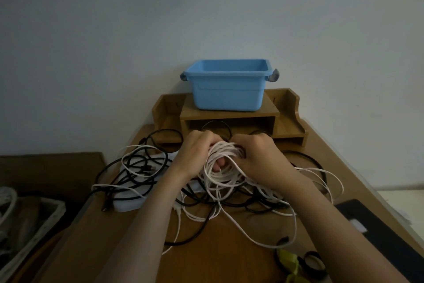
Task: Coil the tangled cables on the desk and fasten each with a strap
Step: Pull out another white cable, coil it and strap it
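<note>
Cables (142, 168): black and white, tangled, spread across the middle of the table (218, 264). White coil (226, 152): several loops gathered and held above the tangle, with a loose tail trailing toward the near edge. Left hand (195, 154): fingers curled round the coil's left side. Right hand (261, 159): curled round its right side, likewise gripping.

Step, as judged: winding one white cable; no fastened bundle seen. Next move calls for drawing the tail clear of the black leads, then reaching for a strap.

Surroundings: pale wall (229, 19); wooden table; organiser (229, 115) at the back, blue bin (227, 92) on it; black straps (319, 273) at the near right.
</note>
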`<state>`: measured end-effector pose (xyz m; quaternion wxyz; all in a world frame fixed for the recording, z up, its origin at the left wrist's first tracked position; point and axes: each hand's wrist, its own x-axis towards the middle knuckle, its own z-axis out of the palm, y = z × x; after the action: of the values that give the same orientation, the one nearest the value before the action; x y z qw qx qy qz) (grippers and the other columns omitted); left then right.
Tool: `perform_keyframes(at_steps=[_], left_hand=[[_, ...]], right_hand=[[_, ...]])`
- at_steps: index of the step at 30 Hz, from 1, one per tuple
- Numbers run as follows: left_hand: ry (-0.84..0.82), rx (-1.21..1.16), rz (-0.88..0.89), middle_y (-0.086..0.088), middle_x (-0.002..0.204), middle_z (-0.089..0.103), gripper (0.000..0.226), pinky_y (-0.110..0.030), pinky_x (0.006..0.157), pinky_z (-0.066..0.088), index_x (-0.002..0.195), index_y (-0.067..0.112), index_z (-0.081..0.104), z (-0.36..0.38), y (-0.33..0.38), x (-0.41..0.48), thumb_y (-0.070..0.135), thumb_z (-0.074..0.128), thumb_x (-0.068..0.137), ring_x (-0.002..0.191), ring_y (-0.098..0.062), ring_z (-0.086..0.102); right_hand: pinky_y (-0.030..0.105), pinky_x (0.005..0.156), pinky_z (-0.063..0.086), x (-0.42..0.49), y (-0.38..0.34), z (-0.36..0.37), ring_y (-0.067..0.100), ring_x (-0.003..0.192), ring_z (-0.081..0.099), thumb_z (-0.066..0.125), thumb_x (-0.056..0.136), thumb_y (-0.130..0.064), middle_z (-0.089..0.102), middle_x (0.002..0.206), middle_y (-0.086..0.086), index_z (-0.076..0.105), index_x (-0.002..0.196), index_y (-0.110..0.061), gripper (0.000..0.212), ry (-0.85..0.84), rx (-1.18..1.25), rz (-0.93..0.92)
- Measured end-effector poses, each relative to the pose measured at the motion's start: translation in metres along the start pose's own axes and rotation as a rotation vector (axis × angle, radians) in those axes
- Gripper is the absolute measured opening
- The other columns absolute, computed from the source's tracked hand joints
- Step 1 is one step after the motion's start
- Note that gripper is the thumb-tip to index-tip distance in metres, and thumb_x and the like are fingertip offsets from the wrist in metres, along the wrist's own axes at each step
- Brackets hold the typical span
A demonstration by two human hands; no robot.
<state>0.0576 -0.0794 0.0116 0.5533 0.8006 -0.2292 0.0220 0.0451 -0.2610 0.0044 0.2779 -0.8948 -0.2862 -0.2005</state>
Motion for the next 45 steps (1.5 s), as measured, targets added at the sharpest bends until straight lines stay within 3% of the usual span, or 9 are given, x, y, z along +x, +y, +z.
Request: perform_keyframes(at_steps=[8,12,16,20,24,30,36,39,45], left_hand=[[0.021,0.065,0.045,-0.021,0.070,0.066,0.043,-0.037,0.064,0.046,0.075,0.006,0.074,-0.005,0.002,-0.002,0.041,0.062,0.096,0.065,-0.036,0.059],[0.044,0.090,-0.005,-0.028,0.070,0.064,0.047,-0.045,0.066,0.049,0.073,-0.005,0.069,-0.017,-0.008,-0.003,0.030,0.055,0.101,0.063,-0.042,0.058],[0.040,0.032,-0.070,-0.009,0.083,0.078,0.024,-0.033,0.070,0.061,0.093,0.007,0.079,-0.018,-0.007,-0.004,0.010,0.056,0.100,0.078,-0.025,0.075],[-0.009,-0.242,-0.166,-0.014,0.089,0.077,0.024,-0.029,0.069,0.059,0.098,0.003,0.076,-0.016,-0.006,-0.006,0.022,0.060,0.097,0.079,-0.024,0.074],[-0.005,-0.227,-0.168,-0.015,0.090,0.077,0.014,-0.030,0.068,0.060,0.103,0.002,0.074,-0.014,-0.007,-0.006,0.005,0.062,0.096,0.080,-0.023,0.075],[0.057,-0.446,-0.256,-0.015,0.091,0.075,0.018,-0.032,0.070,0.060,0.108,0.003,0.073,-0.013,-0.010,-0.004,0.009,0.058,0.099,0.082,-0.025,0.074],[0.022,-0.639,-0.332,-0.010,0.083,0.072,0.020,-0.030,0.063,0.057,0.103,0.004,0.076,0.001,-0.003,0.000,0.015,0.067,0.089,0.069,-0.019,0.068],[0.041,-0.702,-0.361,-0.012,0.088,0.069,0.024,-0.032,0.069,0.054,0.109,0.000,0.073,0.002,-0.003,0.002,0.016,0.063,0.095,0.073,-0.020,0.064],[0.075,-0.616,-0.369,-0.006,0.085,0.071,0.011,-0.029,0.064,0.055,0.109,0.010,0.066,0.000,0.006,-0.002,0.013,0.062,0.098,0.071,-0.017,0.067]], right_hand=[[0.017,0.054,0.034,-0.001,0.008,0.002,0.005,0.054,0.051,0.066,0.097,-0.019,0.052,0.061,-0.014,0.056,0.075,-0.022,0.024,0.023,-0.008,-0.021],[0.026,0.061,0.053,-0.003,0.013,-0.008,0.007,0.067,0.065,0.062,0.100,-0.017,0.066,0.077,-0.008,0.066,0.095,-0.017,0.007,0.026,0.077,-0.006],[0.023,0.061,0.053,-0.004,0.014,-0.012,0.009,0.069,0.065,0.059,0.100,-0.009,0.067,0.078,-0.005,0.064,0.093,-0.016,0.011,0.111,0.248,0.109],[0.027,0.062,0.055,-0.003,0.016,-0.010,0.012,0.072,0.067,0.056,0.102,-0.012,0.070,0.080,0.000,0.066,0.091,-0.015,0.015,0.173,0.340,0.270],[0.035,0.068,0.060,-0.003,0.017,-0.010,0.016,0.074,0.070,0.055,0.103,-0.017,0.073,0.083,0.004,0.069,0.092,-0.014,0.019,0.188,0.470,0.335],[0.033,0.074,0.059,-0.004,0.015,-0.017,0.023,0.080,0.072,0.056,0.102,-0.009,0.075,0.090,0.008,0.072,0.103,-0.010,0.016,0.113,0.802,0.353],[0.040,0.080,0.060,-0.002,0.009,-0.014,0.026,0.087,0.072,0.057,0.101,-0.011,0.074,0.097,0.007,0.070,0.112,-0.012,0.017,-0.038,0.663,0.230],[0.025,0.083,0.057,-0.002,0.006,-0.011,0.009,0.093,0.069,0.064,0.097,-0.012,0.071,0.101,-0.007,0.069,0.113,-0.020,0.018,0.079,0.458,0.103],[0.022,0.066,0.046,0.000,0.007,0.002,0.003,0.072,0.054,0.077,0.086,-0.011,0.055,0.085,-0.010,0.063,0.088,-0.017,0.015,0.000,0.082,-0.021]])
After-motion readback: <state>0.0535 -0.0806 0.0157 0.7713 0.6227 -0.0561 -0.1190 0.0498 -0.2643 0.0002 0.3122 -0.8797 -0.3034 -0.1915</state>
